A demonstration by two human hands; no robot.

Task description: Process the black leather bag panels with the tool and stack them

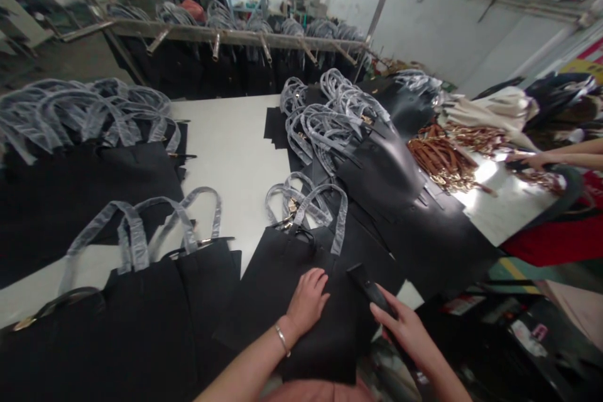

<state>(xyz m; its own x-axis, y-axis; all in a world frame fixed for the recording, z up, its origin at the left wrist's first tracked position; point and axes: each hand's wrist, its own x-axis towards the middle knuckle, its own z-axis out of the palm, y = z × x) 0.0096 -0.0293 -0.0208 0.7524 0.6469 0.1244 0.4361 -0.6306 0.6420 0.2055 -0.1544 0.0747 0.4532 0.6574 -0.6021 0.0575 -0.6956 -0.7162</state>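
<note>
Around the black bag (301, 289), stacked bags (396, 182) crowd the tabletop (230, 138); your left hand (307, 304) lies flat, fingers together; your right (400, 326) grips a black tool (370, 289).

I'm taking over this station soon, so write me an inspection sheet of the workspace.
Surface: white table, largely covered, bare strip in the middle.
Things: black bag, plastic-wrapped handles pointing away from the person.
Clutter: black bags piled at left, brown straps at right.
Hands: left hand on the black bag; right hand holding a black handheld tool.
Cables: nothing seen on the table.
Surroundings: loaded metal rack beyond; co-worker's hand at right.
</note>
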